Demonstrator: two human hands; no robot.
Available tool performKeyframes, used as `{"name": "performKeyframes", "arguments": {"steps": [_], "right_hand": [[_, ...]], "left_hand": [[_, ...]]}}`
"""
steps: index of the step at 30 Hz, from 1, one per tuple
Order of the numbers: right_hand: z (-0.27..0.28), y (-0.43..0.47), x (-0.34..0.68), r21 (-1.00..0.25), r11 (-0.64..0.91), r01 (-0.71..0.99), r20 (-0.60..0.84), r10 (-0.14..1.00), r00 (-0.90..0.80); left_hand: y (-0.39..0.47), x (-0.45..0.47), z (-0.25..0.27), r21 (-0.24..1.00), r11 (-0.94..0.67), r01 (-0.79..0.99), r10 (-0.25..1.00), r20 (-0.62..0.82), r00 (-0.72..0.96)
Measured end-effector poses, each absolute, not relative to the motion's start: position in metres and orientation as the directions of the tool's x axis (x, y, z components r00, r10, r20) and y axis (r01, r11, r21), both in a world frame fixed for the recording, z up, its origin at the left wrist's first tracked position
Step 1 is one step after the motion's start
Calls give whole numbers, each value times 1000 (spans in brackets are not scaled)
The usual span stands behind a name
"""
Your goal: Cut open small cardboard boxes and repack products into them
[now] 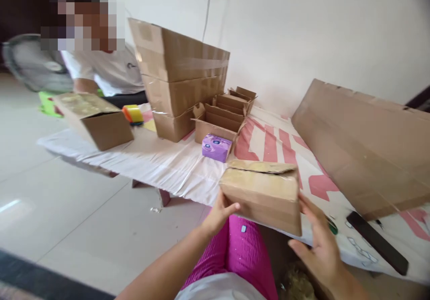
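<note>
A small brown cardboard box (262,197) is between my hands at the near edge of the table, its top covered in shiny tape and one top flap slightly raised. My left hand (220,214) grips its left end, the thumb lying along the front face. At the right end, the fingers of my right hand (319,235) press against the side, while its thumb stands off from the cardboard. Just behind this box is a purple patterned packet (217,147), close to a row of open cartons (215,132).
Large taped boxes (184,80) are stacked at the back. On the left, a person (107,69) sits behind another carton (107,130) and a yellow tape roll (133,114). A big cardboard sheet (366,152) leans at right, near a black phone (378,242) and green-handled scissors (332,225).
</note>
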State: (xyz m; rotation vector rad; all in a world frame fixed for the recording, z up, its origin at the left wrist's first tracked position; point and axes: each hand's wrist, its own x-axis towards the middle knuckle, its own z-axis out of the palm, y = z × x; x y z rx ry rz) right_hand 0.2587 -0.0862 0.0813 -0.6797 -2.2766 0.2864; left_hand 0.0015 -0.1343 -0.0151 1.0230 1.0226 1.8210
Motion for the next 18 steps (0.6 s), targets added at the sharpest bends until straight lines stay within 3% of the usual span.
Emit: {"name": "performKeyframes", "arguments": {"steps": [3, 6, 10, 14, 18], "right_hand": [[91, -111, 224, -166, 921, 351, 689, 363, -627], [89, -111, 209, -167, 919, 356, 766, 349, -540], [66, -90, 226, -425, 835, 349, 774, 535, -338], [32, -70, 261, -733, 597, 325, 578, 799, -164], [13, -68, 286, -812, 494, 309, 472, 869, -150]], "left_hand": [[-132, -5, -25, 865, -318, -388, 908, 159, -388], [-131, -8, -29, 847, -279, -453, 922, 105, -371], [-138, 1, -25, 882, -291, -370, 904, 126, -408], [-149, 11, -19, 935, -311, -173, 899, 230, -373], [-153, 10, -9, 927, -362, 100, 834, 370, -409]]}}
